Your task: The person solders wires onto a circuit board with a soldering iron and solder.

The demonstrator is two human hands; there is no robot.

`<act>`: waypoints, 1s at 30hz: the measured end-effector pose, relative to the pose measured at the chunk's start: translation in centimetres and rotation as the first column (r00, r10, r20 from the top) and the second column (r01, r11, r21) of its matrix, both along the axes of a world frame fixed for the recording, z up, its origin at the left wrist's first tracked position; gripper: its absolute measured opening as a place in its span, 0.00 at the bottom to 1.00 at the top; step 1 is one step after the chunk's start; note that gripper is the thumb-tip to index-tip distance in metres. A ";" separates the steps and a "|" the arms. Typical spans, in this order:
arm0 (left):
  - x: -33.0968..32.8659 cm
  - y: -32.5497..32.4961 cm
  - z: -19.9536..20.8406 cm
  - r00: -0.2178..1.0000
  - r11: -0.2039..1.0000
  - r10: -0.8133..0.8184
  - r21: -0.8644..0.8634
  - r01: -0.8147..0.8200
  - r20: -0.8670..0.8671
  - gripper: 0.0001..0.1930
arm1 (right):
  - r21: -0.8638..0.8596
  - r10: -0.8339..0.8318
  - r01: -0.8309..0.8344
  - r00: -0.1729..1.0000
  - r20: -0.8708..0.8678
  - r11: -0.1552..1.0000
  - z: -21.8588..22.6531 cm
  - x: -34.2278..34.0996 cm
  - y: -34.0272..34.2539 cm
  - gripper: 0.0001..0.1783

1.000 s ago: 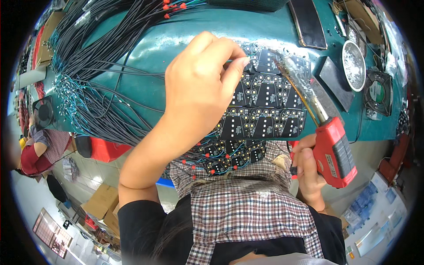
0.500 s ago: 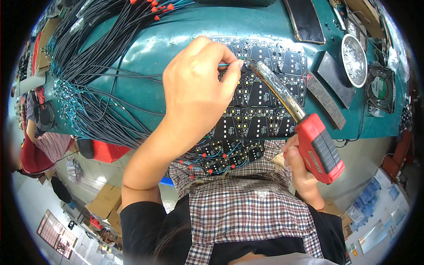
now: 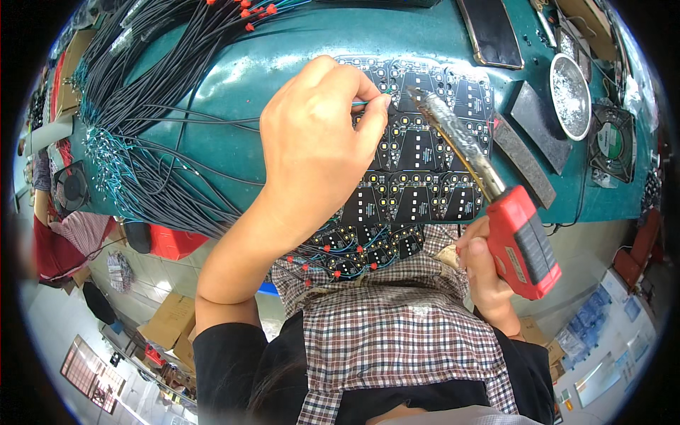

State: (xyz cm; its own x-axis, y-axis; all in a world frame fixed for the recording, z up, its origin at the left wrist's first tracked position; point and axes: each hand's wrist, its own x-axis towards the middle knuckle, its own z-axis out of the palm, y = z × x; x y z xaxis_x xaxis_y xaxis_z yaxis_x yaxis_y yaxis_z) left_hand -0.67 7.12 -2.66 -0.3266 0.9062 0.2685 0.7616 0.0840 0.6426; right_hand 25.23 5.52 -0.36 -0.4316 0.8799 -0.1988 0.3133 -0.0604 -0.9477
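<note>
My left hand (image 3: 319, 127) is closed in a pinch on a thin green-blue wire (image 3: 360, 104), whose tip reaches a black circuit board panel (image 3: 416, 145) on the table. Black cable runs from behind that hand to the bundle at the left. In my right hand (image 3: 486, 276) is a red and black soldering iron gun (image 3: 523, 244). Its metal barrel slants up and left over the boards, and its tip stands a little to the right of the wire end, apart from it. Small pale square parts dot the boards. Part of the panel is hidden beneath my left hand.
Bundles of black cable (image 3: 152, 92) with stripped ends cover the table's left. At the right lie a phone (image 3: 490, 32), dark bars (image 3: 536, 124), a metal bowl (image 3: 569, 95) and a small fan (image 3: 611, 142). More wired boards (image 3: 354, 248) rest at my lap.
The soldering iron has moved right and slightly down, so its tip has drawn away from the wire end. My left hand has stayed nearly still.
</note>
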 end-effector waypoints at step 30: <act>0.3 -0.2 0.5 0.998 1.000 -0.001 -0.018 0.002 0.058 0.08 | -0.023 0.098 -0.096 0.985 0.140 0.995 0.3 1.7 0.3 0.11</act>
